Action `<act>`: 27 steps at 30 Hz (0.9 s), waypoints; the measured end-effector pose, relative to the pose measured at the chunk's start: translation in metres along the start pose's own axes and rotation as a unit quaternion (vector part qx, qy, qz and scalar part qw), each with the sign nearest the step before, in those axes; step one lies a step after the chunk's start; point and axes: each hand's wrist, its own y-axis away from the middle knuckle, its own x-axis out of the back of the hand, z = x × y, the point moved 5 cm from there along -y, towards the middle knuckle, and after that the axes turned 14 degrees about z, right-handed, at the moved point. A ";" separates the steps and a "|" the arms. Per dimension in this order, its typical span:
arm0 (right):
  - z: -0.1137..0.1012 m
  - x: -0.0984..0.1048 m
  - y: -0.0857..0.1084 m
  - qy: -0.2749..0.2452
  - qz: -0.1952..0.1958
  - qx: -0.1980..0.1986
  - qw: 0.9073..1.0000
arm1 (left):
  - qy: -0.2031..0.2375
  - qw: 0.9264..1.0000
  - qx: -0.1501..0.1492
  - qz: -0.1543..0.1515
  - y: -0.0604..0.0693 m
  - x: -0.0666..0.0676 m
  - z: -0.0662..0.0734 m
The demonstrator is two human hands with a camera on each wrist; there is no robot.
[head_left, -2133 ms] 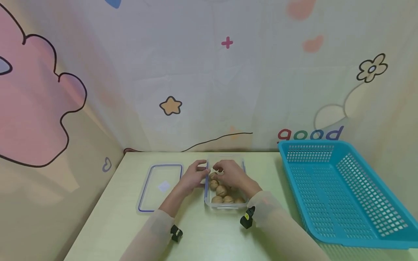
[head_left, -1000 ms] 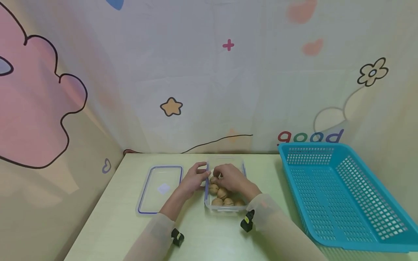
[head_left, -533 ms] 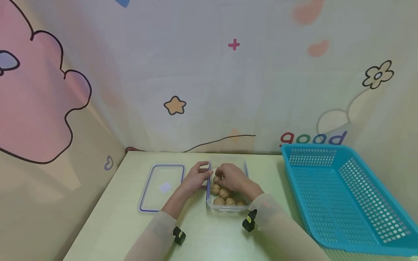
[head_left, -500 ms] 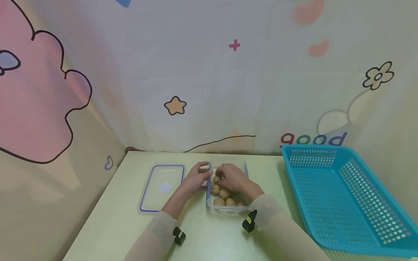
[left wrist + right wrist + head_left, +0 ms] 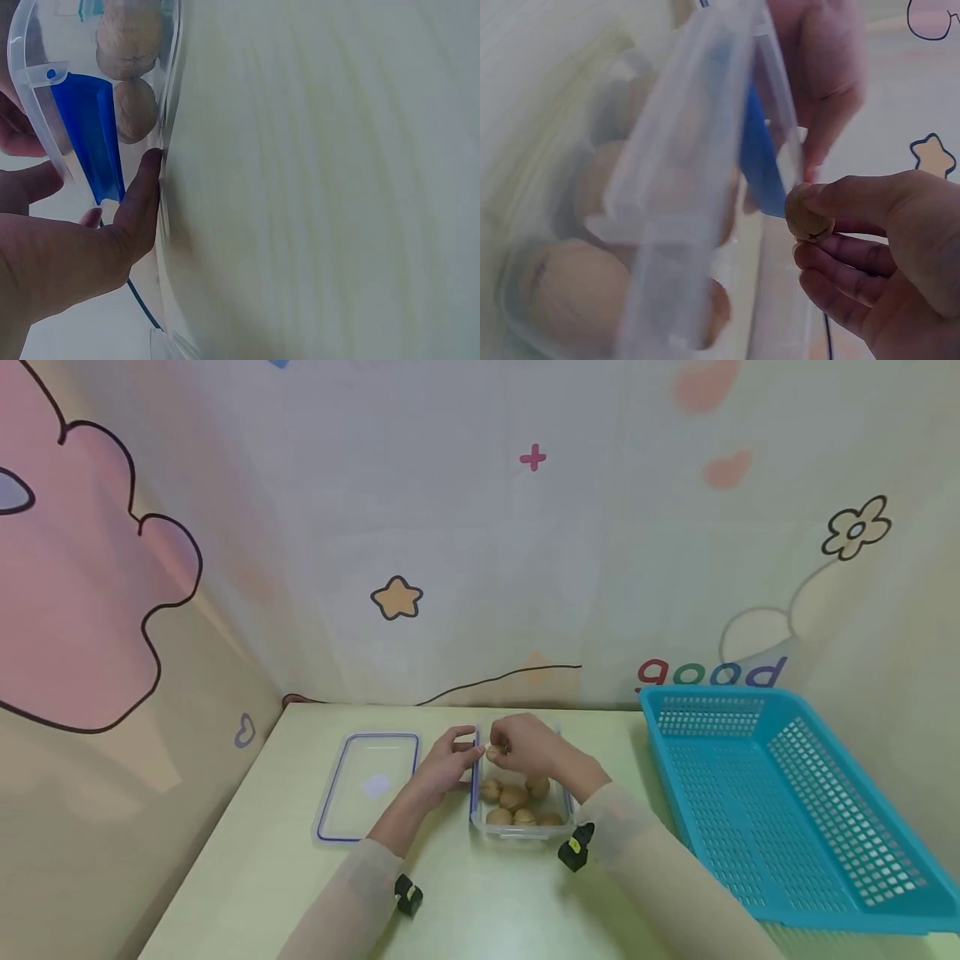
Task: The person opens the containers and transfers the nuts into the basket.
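Between thumb and fingers, my right hand [image 5: 534, 747] pinches a walnut [image 5: 808, 217] at the left rim of a clear plastic container [image 5: 521, 833]. Below that hand, several other walnuts [image 5: 513, 797] lie in the container, mostly toward its near end. My left hand [image 5: 442, 764] rests against the container's left side with its fingers extended. In the left wrist view its digits touch the outer wall beside a blue side clip [image 5: 88, 135]. My right hand hides part of the container's far end.
To the left, a clear lid [image 5: 367, 760] with a blue seal lies flat on the pale table [image 5: 480, 902]. A large blue mesh basket [image 5: 757, 827] stands at the right. A printed curtain [image 5: 480, 568] hangs behind the table.
My right hand has come up from among the walnuts with one in its fingers, uncovering the walnuts beneath. My left hand has stayed at the container's side.
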 end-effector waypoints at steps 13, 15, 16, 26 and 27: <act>-0.007 0.078 0.024 0.008 0.022 0.008 1.000 | -0.007 1.000 0.007 0.002 -0.003 0.003 -0.002; -0.004 0.092 0.034 0.005 0.036 0.002 0.999 | -0.008 1.000 0.007 0.002 -0.003 0.003 -0.002; -0.002 0.099 0.039 0.004 0.046 0.002 0.999 | -0.008 1.000 0.008 0.002 -0.003 0.003 -0.002; 0.029 0.156 0.109 0.035 0.182 -0.007 0.983 | -0.003 1.000 0.004 0.001 0.000 0.000 0.001; 0.033 0.160 0.117 0.039 0.194 -0.013 0.980 | -0.003 1.000 0.004 0.000 0.000 -0.001 0.002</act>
